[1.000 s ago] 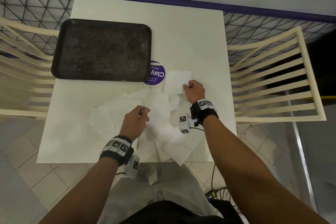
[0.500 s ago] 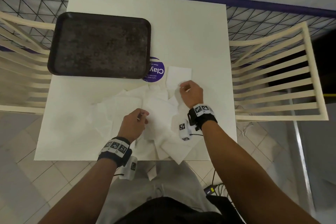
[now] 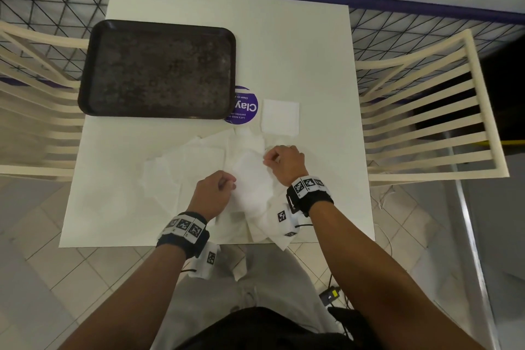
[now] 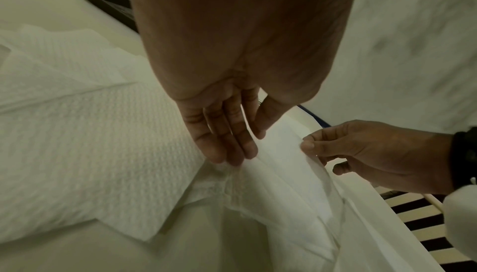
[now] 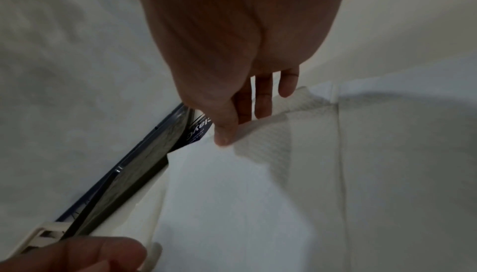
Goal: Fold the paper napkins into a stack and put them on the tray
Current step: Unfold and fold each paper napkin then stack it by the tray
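Note:
A dark empty tray (image 3: 159, 71) lies at the table's back left. One folded white napkin (image 3: 280, 116) sits to the right of it. Several unfolded napkins (image 3: 184, 167) lie in a loose pile near the front edge. Over that pile both hands hold one napkin (image 3: 251, 182). My left hand (image 3: 228, 183) pinches its near left edge; in the left wrist view the fingers (image 4: 232, 149) lie on the paper with the thumb beside them. My right hand (image 3: 267, 160) pinches the far corner between thumb (image 5: 224, 133) and fingers.
A round purple sticker (image 3: 245, 106) shows between the tray and the folded napkin. Cream slatted chairs stand on the left (image 3: 34, 122) and the right (image 3: 426, 122) of the white table (image 3: 284, 45). A napkin corner overhangs the table's near edge (image 3: 281, 241).
My right hand left the folded napkin, drew back toward me onto the pile and took hold of a loose napkin's corner. My left hand stayed at that napkin's edge.

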The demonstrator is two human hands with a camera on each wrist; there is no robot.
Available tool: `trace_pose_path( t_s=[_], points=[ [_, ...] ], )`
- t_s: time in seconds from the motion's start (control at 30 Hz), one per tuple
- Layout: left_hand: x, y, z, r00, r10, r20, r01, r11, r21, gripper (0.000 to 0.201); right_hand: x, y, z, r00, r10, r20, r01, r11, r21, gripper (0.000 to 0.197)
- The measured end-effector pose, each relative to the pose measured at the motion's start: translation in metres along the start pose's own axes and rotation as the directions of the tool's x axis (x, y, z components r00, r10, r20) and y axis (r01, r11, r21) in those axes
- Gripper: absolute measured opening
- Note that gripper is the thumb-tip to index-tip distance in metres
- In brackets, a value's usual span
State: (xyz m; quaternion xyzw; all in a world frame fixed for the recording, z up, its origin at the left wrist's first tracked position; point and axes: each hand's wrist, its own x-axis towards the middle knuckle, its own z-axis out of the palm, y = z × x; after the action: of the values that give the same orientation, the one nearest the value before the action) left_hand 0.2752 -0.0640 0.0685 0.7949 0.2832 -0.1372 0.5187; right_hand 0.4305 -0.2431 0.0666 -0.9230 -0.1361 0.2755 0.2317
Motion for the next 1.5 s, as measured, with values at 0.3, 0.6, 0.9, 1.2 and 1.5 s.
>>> trace_pose_path(
  t_s=[0.3,0.6,0.9,1.2,1.5],
  points=[
    [-0.006,0.013,0.004,0.992,-0.118,-0.048,0.105,0.972,-0.211,0.04,-0.018,-0.01,-0.028,0.993,-0.045,-0.112,0.087,0.908,0.409,0.007],
    [-0.004,0.038,-0.002,0.992,0.022,-0.123,-0.063,0.939,-0.337,0.026,-0.028,-0.028,-0.035,0.988,0.019,-0.156,0.087,0.761,0.643,0.009],
    [-0.002,0.043,-0.015,0.978,-0.002,-0.209,-0.082,0.916,-0.393,0.016,-0.054,-0.036,-0.031,0.978,-0.132,-0.159,0.201,0.784,0.587,0.061],
    [-0.008,0.042,-0.019,0.989,-0.003,-0.148,-0.074,0.855,-0.514,0.044,-0.057,-0.037,-0.021,0.976,-0.102,-0.194,0.197,0.797,0.571,0.044],
    [-0.009,0.036,-0.021,0.982,0.047,-0.182,-0.133,0.858,-0.496,0.01,-0.06,-0.035,-0.019,0.987,0.16,-0.005,-0.097,0.621,0.778,0.054]
  ],
)
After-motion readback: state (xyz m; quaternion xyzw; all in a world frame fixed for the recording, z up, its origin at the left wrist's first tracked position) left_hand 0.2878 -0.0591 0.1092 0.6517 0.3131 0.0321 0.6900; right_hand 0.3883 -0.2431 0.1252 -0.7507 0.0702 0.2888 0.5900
